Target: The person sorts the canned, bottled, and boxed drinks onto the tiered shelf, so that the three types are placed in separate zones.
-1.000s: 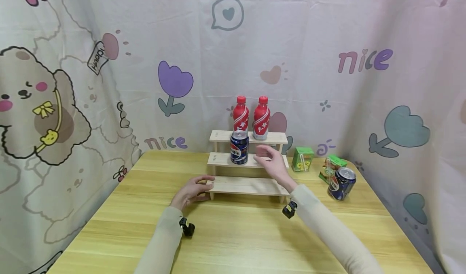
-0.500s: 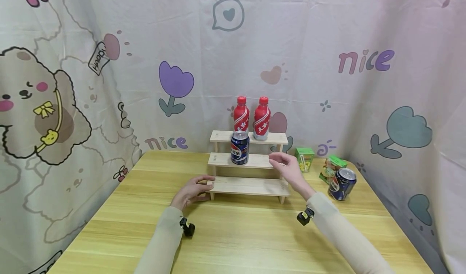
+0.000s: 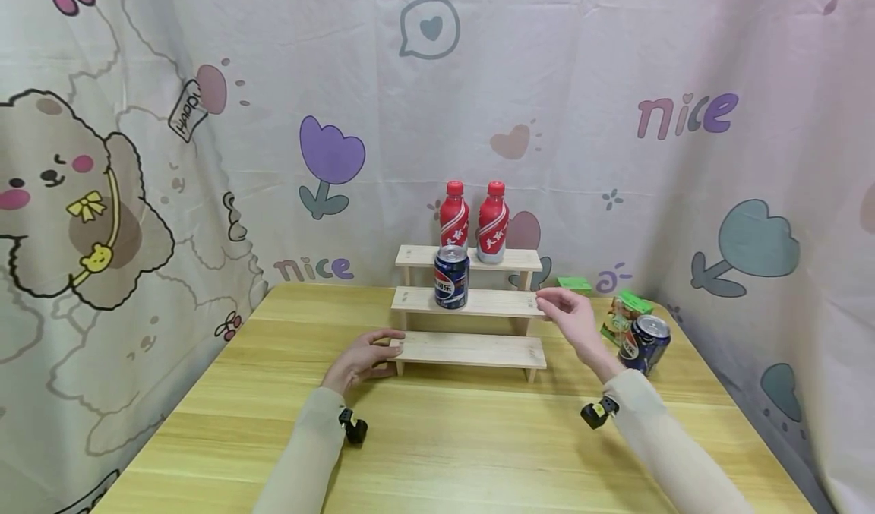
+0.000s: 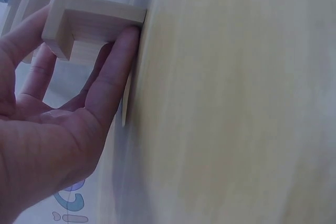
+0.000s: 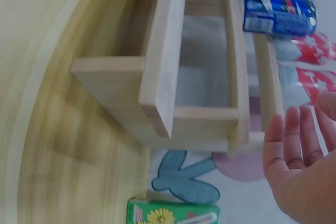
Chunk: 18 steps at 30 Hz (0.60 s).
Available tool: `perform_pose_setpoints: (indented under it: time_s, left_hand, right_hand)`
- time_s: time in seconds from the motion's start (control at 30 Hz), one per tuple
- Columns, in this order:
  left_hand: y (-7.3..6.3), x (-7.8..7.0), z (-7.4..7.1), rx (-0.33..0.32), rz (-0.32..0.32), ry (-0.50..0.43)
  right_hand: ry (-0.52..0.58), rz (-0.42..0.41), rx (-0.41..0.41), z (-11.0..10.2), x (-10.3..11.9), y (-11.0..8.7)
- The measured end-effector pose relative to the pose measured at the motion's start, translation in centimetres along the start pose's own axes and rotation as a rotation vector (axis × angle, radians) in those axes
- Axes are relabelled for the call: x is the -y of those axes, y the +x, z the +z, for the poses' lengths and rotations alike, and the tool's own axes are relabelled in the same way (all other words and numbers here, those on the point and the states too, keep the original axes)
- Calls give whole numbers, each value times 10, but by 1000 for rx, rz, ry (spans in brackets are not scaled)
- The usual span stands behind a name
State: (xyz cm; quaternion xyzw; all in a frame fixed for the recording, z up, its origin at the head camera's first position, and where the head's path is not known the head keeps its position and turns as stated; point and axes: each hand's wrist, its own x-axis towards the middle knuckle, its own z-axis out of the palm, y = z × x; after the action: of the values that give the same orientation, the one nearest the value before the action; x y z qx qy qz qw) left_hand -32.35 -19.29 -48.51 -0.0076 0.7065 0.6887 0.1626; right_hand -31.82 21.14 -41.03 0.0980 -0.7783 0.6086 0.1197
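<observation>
A three-step wooden display stand [image 3: 467, 348] stands on the table. My left hand [image 3: 362, 358] grips the left end of its lowest step; in the left wrist view, thumb and fingers are around the end and its leg. My right hand [image 3: 573, 318] is beside the right end of the middle step, fingers loosely bent and holding nothing in the right wrist view. A blue Pepsi can [image 3: 451, 279] stands upright on the middle step, left of centre. Two red bottles [image 3: 494, 222] stand on the top step, one partly hidden by the can.
To the right on the table are a green drink carton [image 3: 574, 284], mostly hidden behind my right hand, another carton [image 3: 620, 313], and a second Pepsi can [image 3: 645, 341] just in front of it. A patterned curtain [image 3: 437, 104] hangs around the table.
My right hand has moved right, away from the can on the middle step to that step's right end, now covering most of the green carton. My left hand has stayed in place.
</observation>
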Motion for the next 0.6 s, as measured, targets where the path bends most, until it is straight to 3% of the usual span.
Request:
perform_pose_setpoints:
  time_s: [0.17,0.47,0.6]
  left_hand:
    - [-1,0,0,5,6,9]
    - [-1,2,1,20,5,19]
    - [-1,1,0,30,4,12]
  right_hand:
    - [-54,58,-47,-18,3,-5]
    - [-79,72,-132,-52,2,-18]
    - [-93,76,-130,-65,5,-24]
